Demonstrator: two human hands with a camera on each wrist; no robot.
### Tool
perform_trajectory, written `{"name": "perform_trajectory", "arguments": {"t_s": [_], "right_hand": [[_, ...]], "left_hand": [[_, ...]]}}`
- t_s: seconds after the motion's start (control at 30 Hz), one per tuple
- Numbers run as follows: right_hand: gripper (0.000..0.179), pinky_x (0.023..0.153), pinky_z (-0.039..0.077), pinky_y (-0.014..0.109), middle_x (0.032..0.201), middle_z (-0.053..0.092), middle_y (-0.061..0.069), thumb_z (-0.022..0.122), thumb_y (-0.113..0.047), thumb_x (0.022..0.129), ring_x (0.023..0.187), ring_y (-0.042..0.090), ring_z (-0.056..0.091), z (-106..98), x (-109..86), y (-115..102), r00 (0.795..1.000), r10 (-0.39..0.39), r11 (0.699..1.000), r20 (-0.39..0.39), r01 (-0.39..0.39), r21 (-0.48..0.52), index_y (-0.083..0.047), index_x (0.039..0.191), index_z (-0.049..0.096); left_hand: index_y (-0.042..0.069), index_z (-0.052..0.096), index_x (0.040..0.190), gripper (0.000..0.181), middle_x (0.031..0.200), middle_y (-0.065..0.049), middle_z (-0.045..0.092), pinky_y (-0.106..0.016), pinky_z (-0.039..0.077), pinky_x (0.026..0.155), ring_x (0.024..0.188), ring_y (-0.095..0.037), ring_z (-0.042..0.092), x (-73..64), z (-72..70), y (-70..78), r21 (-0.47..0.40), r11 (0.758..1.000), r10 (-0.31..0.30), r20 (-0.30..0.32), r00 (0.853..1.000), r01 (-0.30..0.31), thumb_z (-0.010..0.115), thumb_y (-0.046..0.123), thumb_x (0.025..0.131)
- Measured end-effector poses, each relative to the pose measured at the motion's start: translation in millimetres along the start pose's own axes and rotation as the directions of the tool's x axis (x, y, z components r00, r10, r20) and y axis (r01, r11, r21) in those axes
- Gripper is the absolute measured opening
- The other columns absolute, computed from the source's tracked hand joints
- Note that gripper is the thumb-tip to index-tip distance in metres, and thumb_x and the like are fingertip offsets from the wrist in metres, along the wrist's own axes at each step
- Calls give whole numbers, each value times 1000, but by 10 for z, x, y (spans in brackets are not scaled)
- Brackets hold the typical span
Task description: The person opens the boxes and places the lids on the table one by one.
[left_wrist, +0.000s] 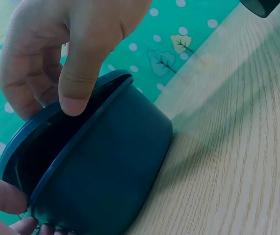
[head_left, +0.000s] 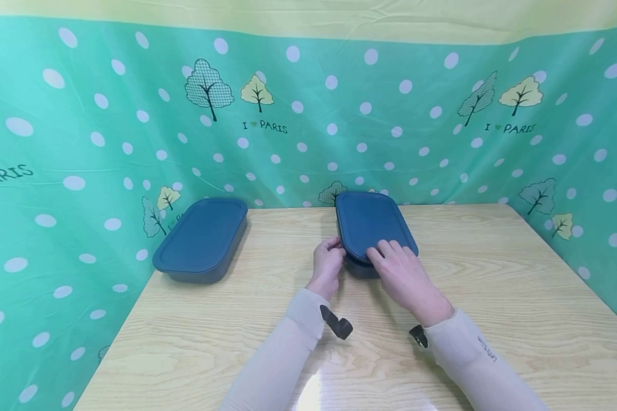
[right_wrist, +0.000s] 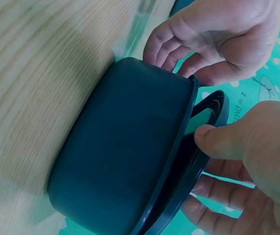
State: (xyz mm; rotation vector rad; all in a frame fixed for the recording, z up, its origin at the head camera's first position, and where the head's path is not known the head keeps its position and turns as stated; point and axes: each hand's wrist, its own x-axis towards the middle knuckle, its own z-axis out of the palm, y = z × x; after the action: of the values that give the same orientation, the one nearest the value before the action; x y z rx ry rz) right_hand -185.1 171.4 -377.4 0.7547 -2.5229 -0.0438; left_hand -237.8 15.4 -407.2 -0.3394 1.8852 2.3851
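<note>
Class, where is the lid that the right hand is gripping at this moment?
In the head view, the lid is just right of centre, over its container, its near edge held up off the rim by the right hand.

Hands [head_left: 402,275] close together, left [head_left: 327,264] seemingly curled

I get a bright, even head view, lit from above, with white glare [head_left: 309,394] burning out the table [head_left: 493,308] nearer the camera than the left hand [head_left: 327,265]. Both wrist views reach me dimmer, tinted blue-green. In the left one, just below the right hand [left_wrist: 76,44], the mouth of the box [left_wrist: 113,161] sinks into black; beside it, a soft shadow [left_wrist: 228,120] crosses the crisp wood grain.
</note>
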Motion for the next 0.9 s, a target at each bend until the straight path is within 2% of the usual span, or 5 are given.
{"name": "perform_trajectory", "arguments": {"t_s": [0.4,0.9], "right_hand": [[37,61,47,41,93,55,12,68,5,77,79,31,53,-32,4,-11,1000,13,1000,8,-13,-9,-6,111,60],[32,60,45,40,90,53,11,68,4,79,77,30,51,-46,6,-25,1000,22,1000,23,-22,-19,-7,108,59]], "left_hand": [[-1,57,126,40,113,-12,61,-43,46,92,93,-18,57,-6,8,4,0,1000,13,-1,1000,-13,52,-7,86],[-1,57,126,43,114,-12,61,-41,48,89,94,-18,57,4,8,3,-3,1000,6,-14,1000,-6,54,-8,84]]}}
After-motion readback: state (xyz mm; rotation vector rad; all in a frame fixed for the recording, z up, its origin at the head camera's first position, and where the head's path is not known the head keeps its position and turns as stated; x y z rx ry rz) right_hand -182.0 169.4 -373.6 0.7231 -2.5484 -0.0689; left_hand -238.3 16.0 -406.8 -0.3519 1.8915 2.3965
